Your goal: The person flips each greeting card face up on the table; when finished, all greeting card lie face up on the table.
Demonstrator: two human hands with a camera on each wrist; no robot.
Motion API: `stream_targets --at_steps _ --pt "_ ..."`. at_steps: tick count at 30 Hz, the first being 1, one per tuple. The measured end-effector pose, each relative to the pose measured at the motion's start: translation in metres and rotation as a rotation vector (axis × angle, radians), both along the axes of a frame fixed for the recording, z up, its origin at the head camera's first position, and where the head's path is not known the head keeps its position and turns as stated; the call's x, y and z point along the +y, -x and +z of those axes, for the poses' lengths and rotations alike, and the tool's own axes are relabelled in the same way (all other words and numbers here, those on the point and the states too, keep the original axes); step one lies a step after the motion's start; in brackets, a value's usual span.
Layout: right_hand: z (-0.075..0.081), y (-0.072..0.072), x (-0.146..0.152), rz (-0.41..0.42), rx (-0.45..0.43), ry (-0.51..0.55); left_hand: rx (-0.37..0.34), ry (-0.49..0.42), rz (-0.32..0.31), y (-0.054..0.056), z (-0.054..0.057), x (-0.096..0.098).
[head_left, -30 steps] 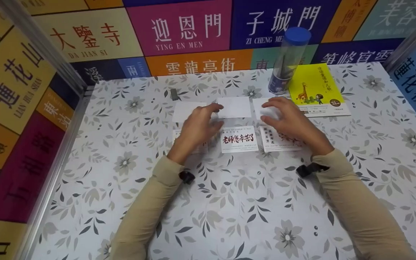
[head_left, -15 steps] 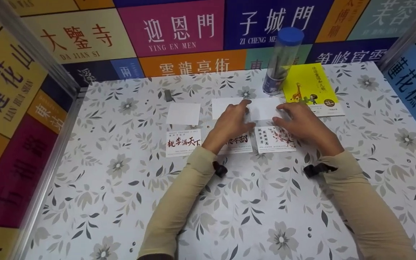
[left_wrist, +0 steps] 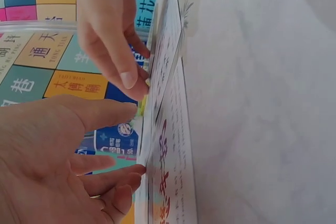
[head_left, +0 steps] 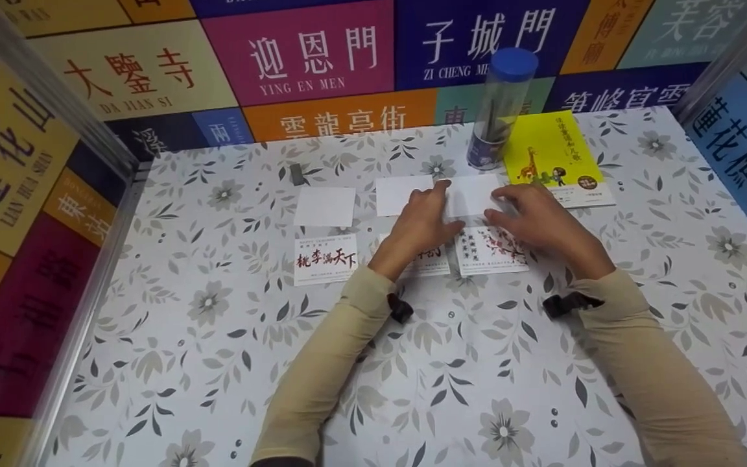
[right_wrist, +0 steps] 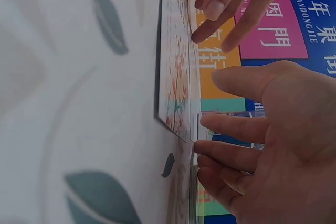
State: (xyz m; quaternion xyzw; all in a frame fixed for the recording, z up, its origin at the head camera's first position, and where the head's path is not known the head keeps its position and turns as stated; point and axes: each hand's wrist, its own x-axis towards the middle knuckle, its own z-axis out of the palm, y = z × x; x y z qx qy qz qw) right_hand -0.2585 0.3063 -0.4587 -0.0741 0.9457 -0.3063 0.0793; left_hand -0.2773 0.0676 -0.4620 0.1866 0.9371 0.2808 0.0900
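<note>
Head view, hands (head_left: 414, 224) (head_left: 537, 214) at edges, card (head_left: 471, 194) between

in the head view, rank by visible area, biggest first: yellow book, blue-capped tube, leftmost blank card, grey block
1. yellow book, though partly hidden
2. blue-capped tube
3. leftmost blank card
4. grey block

Just beyond the right hand (head_left: 539, 220) lies a yellow book (head_left: 552, 144) with a giraffe (head_left: 530, 168) on its cover, and at its left edge in the head view stands a clear, blue-capped tube (head_left: 490, 146). A small grey block (head_left: 297, 174) lies beyond and left of the left hand (head_left: 414, 226). Under both spreads the floral-patterned tabletop (head_left: 451, 389); farther out rises a wall (head_left: 312, 58) of coloured, lettered panels.
</note>
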Motion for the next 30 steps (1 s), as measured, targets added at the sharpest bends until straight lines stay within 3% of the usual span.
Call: stream_targets --at_steps 10,15,19,22,30 --pt "0.0043 -0.0008 -0.0021 -0.017 -0.083 0.038 -0.118 -0.123 0.016 -0.0021 0.0025 0.001" --pt "0.0056 -0.0009 -0.0039 -0.039 -0.141 0.039 -0.2 -0.326 0.08 -0.0019 0.001 -0.0008" --pt "0.0064 -0.0017 -0.0044 -0.034 -0.134 0.033 -0.307 -0.54 0.165 -0.0008 -0.0003 -0.0017" --pt "0.0058 -0.0024 -0.0043 -0.025 -0.113 0.03 -0.354 -0.626 0.201 -0.0002 -0.0004 -0.0028" --pt "0.0056 -0.0024 -0.0059 -0.044 -0.15 0.052 -0.358 -0.618 0.233 -0.0003 0.0044 -0.0011"
